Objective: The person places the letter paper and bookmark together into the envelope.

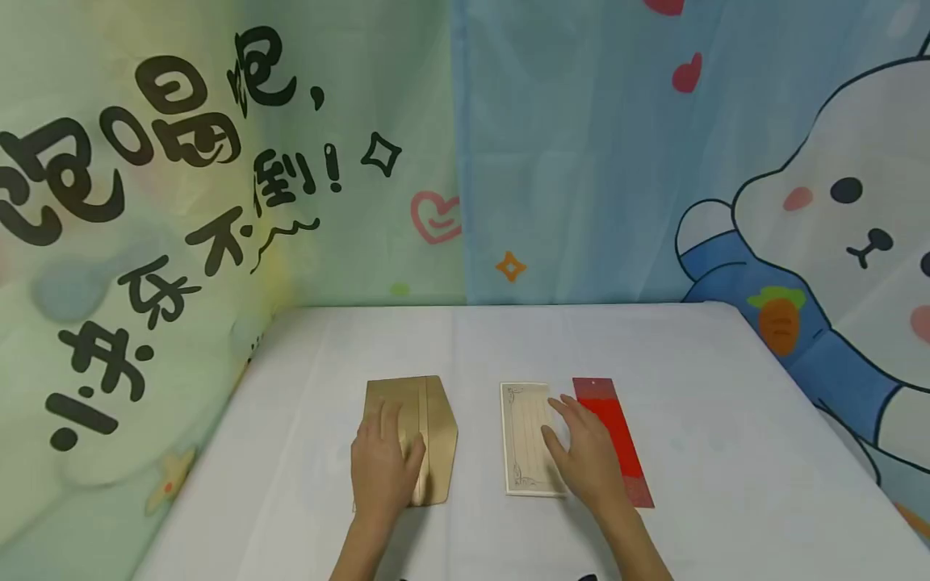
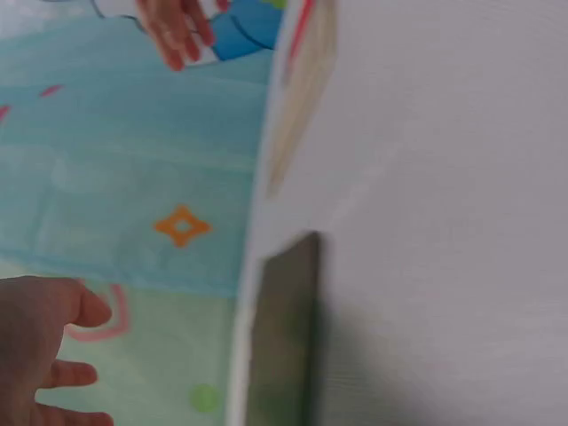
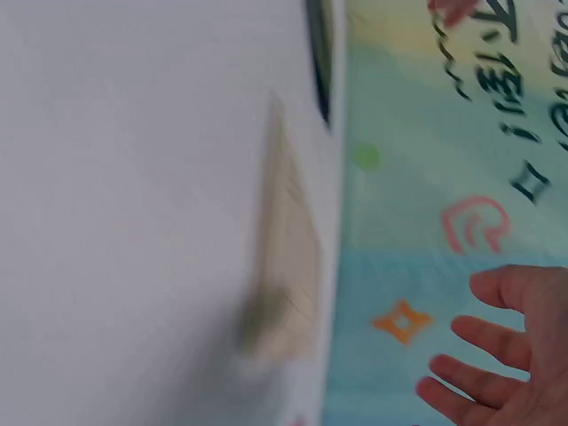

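A brown paper envelope (image 1: 436, 444), its pointed flap side to the right, lies on the white table. My left hand (image 1: 383, 464) is above it with fingers spread; the left wrist view shows this hand (image 2: 40, 346) apart from the envelope (image 2: 282, 342). To the right lies a cream sheet or pad of letter paper (image 1: 526, 440) with a printed ornamental border, seen edge-on as a blurred shape (image 3: 288, 266) in the right wrist view. My right hand (image 1: 587, 456) hovers over its right edge, fingers extended and holding nothing. Partly hidden beneath that hand is a flat red strip-shaped packet (image 1: 617, 428).
The white-covered table (image 1: 726, 420) extends to a back edge against hanging cloths. A green-yellow cloth (image 1: 363, 242) with black lettering hangs at left, and a blue one (image 1: 581, 161) with a cartoon bear at right. Small dark objects (image 1: 588, 578) show at the bottom edge.
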{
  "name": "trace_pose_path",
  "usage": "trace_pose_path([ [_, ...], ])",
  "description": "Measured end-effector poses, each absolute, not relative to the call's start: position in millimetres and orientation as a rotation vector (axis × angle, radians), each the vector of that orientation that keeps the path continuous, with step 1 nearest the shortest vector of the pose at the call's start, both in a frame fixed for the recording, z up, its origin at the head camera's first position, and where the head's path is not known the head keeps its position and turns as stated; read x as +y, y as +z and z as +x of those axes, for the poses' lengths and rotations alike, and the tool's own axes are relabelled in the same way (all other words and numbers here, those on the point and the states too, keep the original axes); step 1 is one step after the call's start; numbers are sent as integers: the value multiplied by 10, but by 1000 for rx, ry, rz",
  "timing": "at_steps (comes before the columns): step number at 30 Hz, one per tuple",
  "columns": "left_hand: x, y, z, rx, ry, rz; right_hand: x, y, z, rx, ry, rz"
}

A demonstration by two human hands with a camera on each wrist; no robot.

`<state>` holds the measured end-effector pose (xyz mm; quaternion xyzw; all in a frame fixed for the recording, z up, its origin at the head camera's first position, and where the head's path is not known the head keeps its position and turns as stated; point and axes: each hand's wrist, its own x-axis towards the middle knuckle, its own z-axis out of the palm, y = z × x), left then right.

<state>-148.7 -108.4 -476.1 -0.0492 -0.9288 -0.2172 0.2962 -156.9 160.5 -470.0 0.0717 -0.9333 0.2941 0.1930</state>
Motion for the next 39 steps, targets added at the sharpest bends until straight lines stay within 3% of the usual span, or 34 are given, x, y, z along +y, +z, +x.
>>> trace_pose_path([
  [16, -1073, -5288, -1546, -2996, -488, -76, 1311, -5164, -1678, -2873, 777, 385],
  [39, -953, -5201, -1522, -2853, -504, -19, 1156, -5094, -1649, -2812, 844, 361],
])
